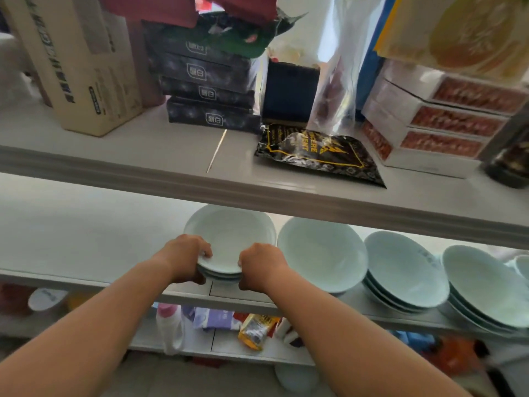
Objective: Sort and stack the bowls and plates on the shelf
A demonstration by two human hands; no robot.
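Observation:
A small stack of pale green plates (229,239) sits on the middle shelf (86,253), near its front edge. My left hand (186,259) grips the stack's left rim, my right hand (262,266) grips its right rim. To the right stands a single large pale bowl (323,253), then a stack of bowls (406,270), then another stack of bowls (486,287). A further small bowl (522,266) peeks in at the far right edge.
The upper shelf (257,193) overhangs the plates closely and carries a cardboard box (77,67), dark flat boxes (209,90), a black bag (320,153) and white-red boxes (443,118). A lower shelf holds a bottle (170,325) and packets (254,330).

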